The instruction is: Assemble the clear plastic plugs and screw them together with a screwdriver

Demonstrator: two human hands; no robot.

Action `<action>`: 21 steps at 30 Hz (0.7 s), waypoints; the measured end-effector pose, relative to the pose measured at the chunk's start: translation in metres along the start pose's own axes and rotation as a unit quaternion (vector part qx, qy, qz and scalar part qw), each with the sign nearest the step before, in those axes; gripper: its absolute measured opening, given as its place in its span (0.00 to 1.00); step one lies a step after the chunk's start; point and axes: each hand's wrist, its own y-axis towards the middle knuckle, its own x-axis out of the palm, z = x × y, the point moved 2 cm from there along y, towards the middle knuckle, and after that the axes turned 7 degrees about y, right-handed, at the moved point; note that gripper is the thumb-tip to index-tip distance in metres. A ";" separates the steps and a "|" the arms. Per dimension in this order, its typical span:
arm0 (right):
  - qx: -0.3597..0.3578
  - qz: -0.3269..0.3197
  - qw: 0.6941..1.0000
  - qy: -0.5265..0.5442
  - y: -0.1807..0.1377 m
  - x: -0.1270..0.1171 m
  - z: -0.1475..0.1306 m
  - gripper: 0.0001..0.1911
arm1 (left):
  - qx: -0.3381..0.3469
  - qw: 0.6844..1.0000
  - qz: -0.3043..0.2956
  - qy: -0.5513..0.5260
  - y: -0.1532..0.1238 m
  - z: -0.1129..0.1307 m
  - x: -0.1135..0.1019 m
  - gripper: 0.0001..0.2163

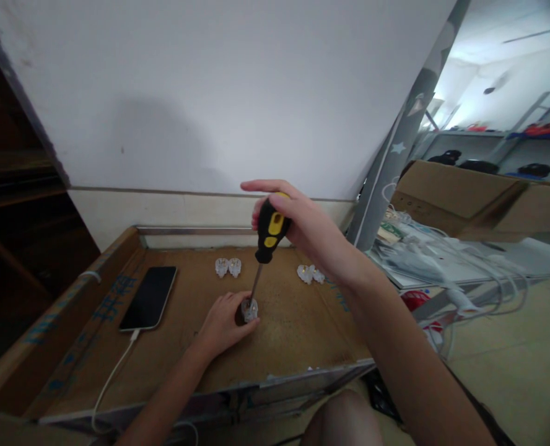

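Note:
My right hand [303, 226] is wrapped round the black and yellow handle of a screwdriver [268, 238], held nearly upright. Its shaft slants down to a small clear plastic part [249, 309] on the brown table [298, 328]. My left hand [223, 322] pinches that part against the tabletop, fingers closed around it. A pair of similar clear parts [228, 267] lies behind it, and another small cluster [309, 274] lies further right, under my right wrist.
A black phone [149, 297] lies on the table's left side, a white cable [112, 371] running from it over the front edge. A white wall stands behind. To the right are a metal post [396, 155], tangled white cables [442, 260] and a cardboard box [465, 198].

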 end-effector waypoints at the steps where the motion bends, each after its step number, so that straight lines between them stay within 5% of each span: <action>1: -0.003 0.002 1.000 0.002 0.000 0.001 0.000 0.15 | -0.002 1.000 0.002 -0.002 0.000 0.000 0.000 0.20; 6: -0.042 0.103 0.993 0.028 0.004 0.001 0.007 0.15 | -0.010 1.000 -0.001 -0.008 0.001 0.002 -0.001 0.19; 12: -0.019 0.056 0.998 0.022 0.009 -0.008 0.013 0.14 | -0.016 1.000 -0.006 -0.004 0.001 0.001 -0.001 0.19; 17: -0.081 0.154 0.985 0.012 0.009 -0.013 0.018 0.18 | -0.013 1.000 -0.001 -0.006 0.001 -0.001 0.001 0.20; 21: -0.024 0.086 0.992 0.085 0.011 -0.010 0.019 0.19 | -0.017 1.000 0.000 -0.003 0.002 0.000 0.000 0.20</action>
